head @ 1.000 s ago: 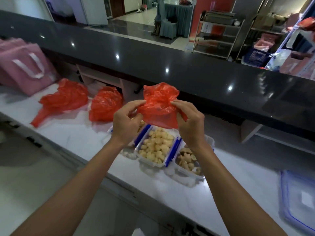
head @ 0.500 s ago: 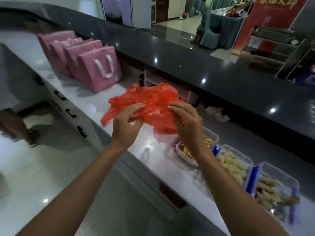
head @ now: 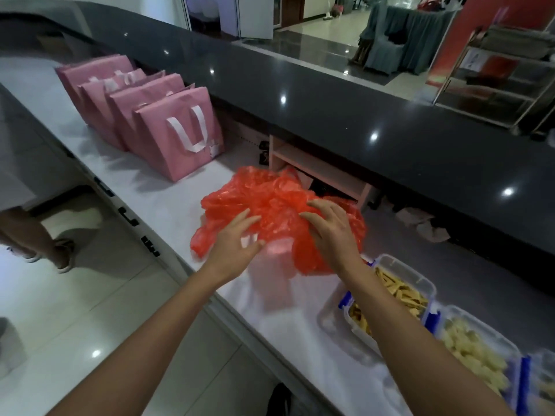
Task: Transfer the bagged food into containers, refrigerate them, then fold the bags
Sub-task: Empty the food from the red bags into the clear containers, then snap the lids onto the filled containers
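Food decanted; refrigeration and bag folding outstanding.
An empty red bag [head: 270, 205] is pressed under spread left hand [head: 232, 241] and right hand [head: 332, 232]; containers [head: 420, 283] are left unlidded.

Four pink tote bags [head: 177, 133] upper left, one red plastic bag [head: 270, 211] at centre, three clear food containers [head: 399, 292] lower right, two hands [head: 237, 238]

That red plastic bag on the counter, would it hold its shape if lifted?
Probably not: the red plastic bag lies crumpled in soft folds, so it looks floppy. Thin and translucent, it is likely very light. Its glossy film may slide on the smooth white counter.
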Tool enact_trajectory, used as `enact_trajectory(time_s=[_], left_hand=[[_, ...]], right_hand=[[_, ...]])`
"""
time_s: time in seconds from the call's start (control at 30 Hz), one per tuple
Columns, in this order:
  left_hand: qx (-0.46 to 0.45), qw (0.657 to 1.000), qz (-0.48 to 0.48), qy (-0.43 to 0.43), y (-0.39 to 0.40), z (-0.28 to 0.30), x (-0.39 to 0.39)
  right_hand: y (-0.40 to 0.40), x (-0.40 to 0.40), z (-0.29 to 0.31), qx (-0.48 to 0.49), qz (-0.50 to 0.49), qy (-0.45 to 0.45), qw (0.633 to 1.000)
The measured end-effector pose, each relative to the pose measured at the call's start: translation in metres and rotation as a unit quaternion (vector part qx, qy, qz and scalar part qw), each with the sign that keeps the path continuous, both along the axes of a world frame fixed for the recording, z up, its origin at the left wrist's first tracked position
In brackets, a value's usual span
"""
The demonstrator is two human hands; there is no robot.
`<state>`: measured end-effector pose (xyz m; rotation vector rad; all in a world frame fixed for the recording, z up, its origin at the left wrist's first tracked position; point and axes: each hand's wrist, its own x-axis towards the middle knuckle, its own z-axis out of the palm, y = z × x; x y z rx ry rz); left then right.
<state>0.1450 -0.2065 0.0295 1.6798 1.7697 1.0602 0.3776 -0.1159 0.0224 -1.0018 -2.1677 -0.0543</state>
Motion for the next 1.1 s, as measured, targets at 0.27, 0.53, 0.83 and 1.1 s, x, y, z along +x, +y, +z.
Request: enact_trajectory(time_s=[0.27,0.53,0.83,1.1], left_hand=[[-0.03,0.971,-0.132,0.196,0.032,-0.034,-0.005],[0.022,0.959,-0.19,0.207,0.029,-0.029,-0.024],[0.107,0.926,-0.309,0.188,0.003,-0.017,0.015],[0.127,0.876,-0.43,0.18,-0.014,-0.004,0.097]], right_hand=[[0.008,-0.003,-0.029,-0.227,-0.034,-0.232,0.945],[-0.036,-0.012,-0.024,-0.168,-0.07,-0.126,0.975],[-0.116,0.009,-0.014,-0.164,-0.198,-0.012,0.966],[-0.203,0.08,-0.003,-0.266,-0.342,0.046,0.9]])
